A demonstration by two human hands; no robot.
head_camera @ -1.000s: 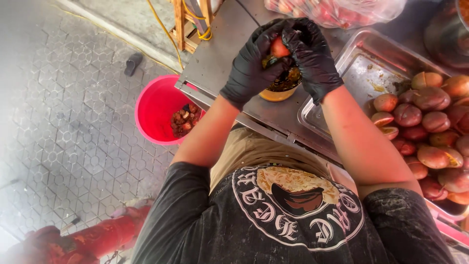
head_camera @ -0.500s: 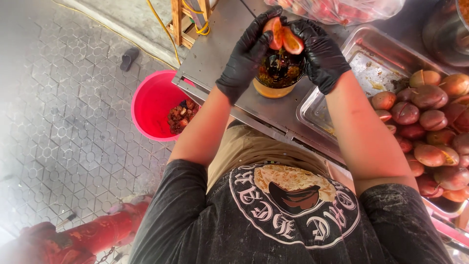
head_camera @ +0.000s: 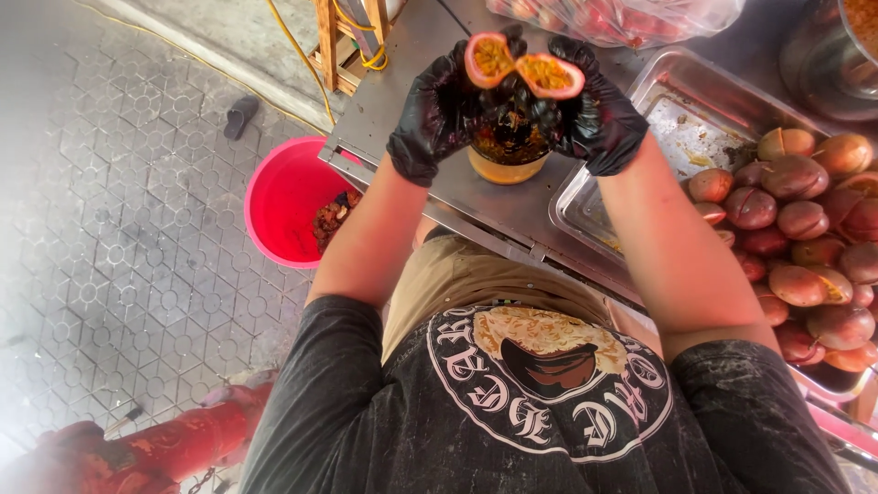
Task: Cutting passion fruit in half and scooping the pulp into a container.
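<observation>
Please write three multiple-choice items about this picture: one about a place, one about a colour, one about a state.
1. Where is the bucket?
A. on the counter
B. on the floor, left of the counter
C. in the tray

2. What colour are the gloves on the left hand and right hand?
A. black
B. blue
C. white

3. In what state is the fruit held over the cup?
A. whole
B. peeled
C. split open in two halves

Answers: 1 B, it stands on the paving; 2 A, both are black; 3 C, yellow pulp shows in both halves.
</observation>
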